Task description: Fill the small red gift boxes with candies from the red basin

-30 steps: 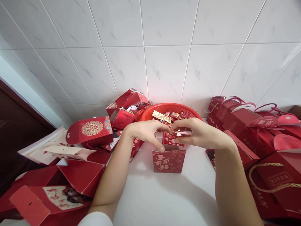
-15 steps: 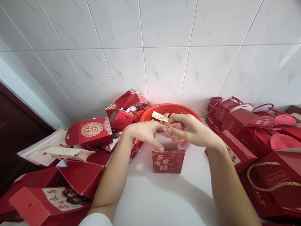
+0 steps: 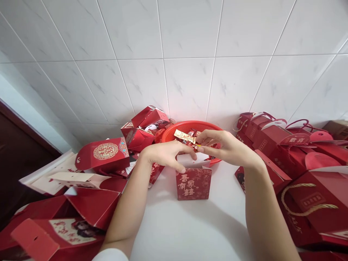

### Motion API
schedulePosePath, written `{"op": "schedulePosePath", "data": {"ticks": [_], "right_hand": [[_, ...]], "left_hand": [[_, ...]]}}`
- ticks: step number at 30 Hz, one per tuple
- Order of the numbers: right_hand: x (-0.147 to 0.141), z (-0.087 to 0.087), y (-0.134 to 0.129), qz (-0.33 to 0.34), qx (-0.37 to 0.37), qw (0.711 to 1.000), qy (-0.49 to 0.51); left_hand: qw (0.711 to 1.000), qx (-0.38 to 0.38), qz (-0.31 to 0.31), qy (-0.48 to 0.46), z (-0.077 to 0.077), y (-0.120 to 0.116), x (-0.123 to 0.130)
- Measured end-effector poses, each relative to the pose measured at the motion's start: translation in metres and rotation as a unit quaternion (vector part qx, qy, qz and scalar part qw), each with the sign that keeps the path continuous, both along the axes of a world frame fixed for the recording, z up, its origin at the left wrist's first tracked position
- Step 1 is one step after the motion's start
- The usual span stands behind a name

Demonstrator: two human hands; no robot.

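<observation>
A small red paper gift box point(image 3: 193, 185) with white characters stands upright on the white table, its top open. My left hand point(image 3: 170, 154) grips its left upper edge, thumb at the front and fingers behind. Just beyond the box, my right hand point(image 3: 219, 145) hovers at the front of a red plastic basket point(image 3: 185, 125). Thumb and fingers of that hand are apart, and I see nothing held between them. Wrapped sweets lie in the basket, among them a long cream-coloured packet point(image 3: 185, 136).
Folded and half-opened red boxes pile up on the left, including one with a round gold emblem point(image 3: 106, 150). Several closed red boxes with rope handles point(image 3: 312, 201) stand on the right. A white tiled wall point(image 3: 187, 87) rises behind the basket.
An orange-and-white wrapped snack has left my right hand and is out of sight. That hand has opened and shifted slightly over the basket. My left hand stays on the box.
</observation>
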State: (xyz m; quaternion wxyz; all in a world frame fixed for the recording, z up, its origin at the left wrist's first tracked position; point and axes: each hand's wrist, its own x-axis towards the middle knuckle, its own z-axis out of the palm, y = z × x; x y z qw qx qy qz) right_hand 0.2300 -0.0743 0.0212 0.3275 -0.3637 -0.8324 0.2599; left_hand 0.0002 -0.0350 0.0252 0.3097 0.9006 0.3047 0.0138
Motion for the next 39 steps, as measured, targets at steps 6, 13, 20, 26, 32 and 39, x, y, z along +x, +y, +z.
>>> {"op": "schedulePosePath", "data": {"ticks": [6,13,20,26,32,39], "right_hand": [[0.009,-0.002,0.003,-0.007,-0.001,0.999,-0.045],[0.004,0.003,-0.003,0.022,0.041,0.998,0.037],[-0.006,0.024,0.001,-0.007,0.06,0.997,0.048],[-0.001,0.113,0.015,-0.09,0.124,0.981,-0.121],[0.07,0.186,-0.006,-0.372,0.158,0.898,-0.176],[0.208,0.159,-0.04,-0.706,0.122,0.684,-0.138]], "left_hand": [[0.983,0.107,0.063,-0.134,-0.003,-0.005,0.004],[0.88,0.218,0.189,-0.378,-0.002,-0.007,0.004],[0.803,0.278,0.23,-0.474,-0.001,-0.005,0.009],[0.727,0.275,0.268,-0.569,0.004,-0.006,0.016],[0.713,0.238,0.27,-0.601,0.007,-0.006,0.012],[0.729,0.245,0.24,-0.592,0.006,-0.008,0.012]]}}
